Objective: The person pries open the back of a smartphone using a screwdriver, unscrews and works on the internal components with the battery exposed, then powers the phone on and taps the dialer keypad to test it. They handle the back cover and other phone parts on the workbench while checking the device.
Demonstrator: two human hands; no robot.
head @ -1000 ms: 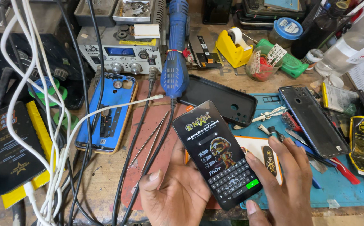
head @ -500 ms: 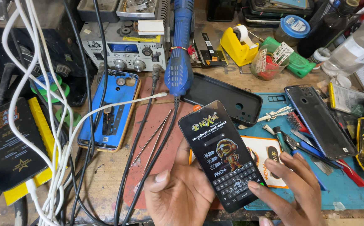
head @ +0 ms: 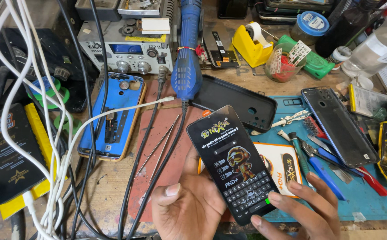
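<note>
The black phone panel [head: 234, 162] has tilted a little further upright since half a second ago, and both hands have slid lower toward the bench edge.

Around it lie a blue hot-air handle [head: 187, 66], an empty black phone case [head: 238, 103], a blue phone frame [head: 113, 116], tweezers [head: 158, 146], white cables [head: 33, 133] and a back cover [head: 338, 126]; nothing blocks the panel. The left hand [head: 189, 209] cups its lower left edge, thumb bent; the right hand [head: 304, 213] pinches its bottom right corner with narrow fingers. Its glossy face shows a cartoon figure and keypad print, above an orange-and-white card [head: 280, 162].
</note>
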